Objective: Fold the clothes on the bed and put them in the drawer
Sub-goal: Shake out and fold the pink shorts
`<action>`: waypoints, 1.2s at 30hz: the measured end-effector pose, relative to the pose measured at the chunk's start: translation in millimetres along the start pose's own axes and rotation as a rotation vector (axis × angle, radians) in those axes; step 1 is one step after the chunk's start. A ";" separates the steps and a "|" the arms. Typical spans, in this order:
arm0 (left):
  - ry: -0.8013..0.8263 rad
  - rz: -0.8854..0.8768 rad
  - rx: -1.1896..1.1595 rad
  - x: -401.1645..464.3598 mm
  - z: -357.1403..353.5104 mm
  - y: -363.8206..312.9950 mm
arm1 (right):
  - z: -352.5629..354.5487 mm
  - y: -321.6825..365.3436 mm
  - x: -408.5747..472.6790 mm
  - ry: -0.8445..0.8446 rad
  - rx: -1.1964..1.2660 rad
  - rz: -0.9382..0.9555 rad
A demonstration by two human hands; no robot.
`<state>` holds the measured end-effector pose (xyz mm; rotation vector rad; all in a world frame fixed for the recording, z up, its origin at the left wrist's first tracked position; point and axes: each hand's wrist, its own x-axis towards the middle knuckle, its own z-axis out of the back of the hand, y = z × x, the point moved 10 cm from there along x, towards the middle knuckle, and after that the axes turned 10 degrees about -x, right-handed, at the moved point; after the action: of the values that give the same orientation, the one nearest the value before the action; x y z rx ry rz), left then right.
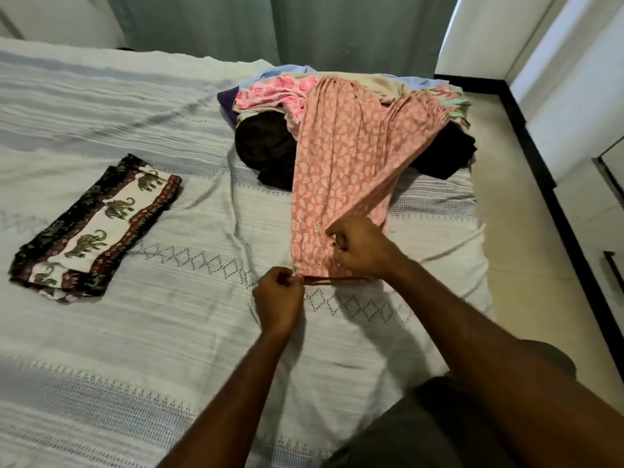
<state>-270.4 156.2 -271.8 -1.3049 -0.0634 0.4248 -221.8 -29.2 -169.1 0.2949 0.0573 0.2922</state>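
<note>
Pink patterned trousers [341, 157] lie stretched from the clothes pile [270, 96] toward me on the bed [169, 332]. My left hand [278, 300] pinches the near hem at its left corner. My right hand [359, 248] grips the other leg's hem, bunched on top of the first leg. A folded elephant-print cloth [98, 228] lies flat on the left of the bed. The pile holds pink, black, purple, beige and blue garments, heaped at the far right of the bed.
Green curtains [304, 25] hang behind the bed. A tiled floor strip [526, 265] runs along the bed's right side, bordered by a black skirting and white furniture [591, 113] with dark drawer handles at the right edge.
</note>
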 end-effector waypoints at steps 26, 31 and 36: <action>0.133 0.132 0.131 17.3 -25.2 -7.9 | -49.1 -65.4 -60.4 -0.104 0.069 -0.221; 0.188 0.165 0.069 16.0 -27.9 -11.5 | -51.0 -77.4 -66.1 -0.147 0.160 -0.255; 0.196 0.231 0.044 14.2 -26.1 -11.3 | -53.6 -78.0 -67.3 -0.099 0.187 -0.245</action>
<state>-246.9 134.8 -271.1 -1.3094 0.2619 0.4889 -269.9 -105.3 -242.4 0.4836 0.0227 0.0286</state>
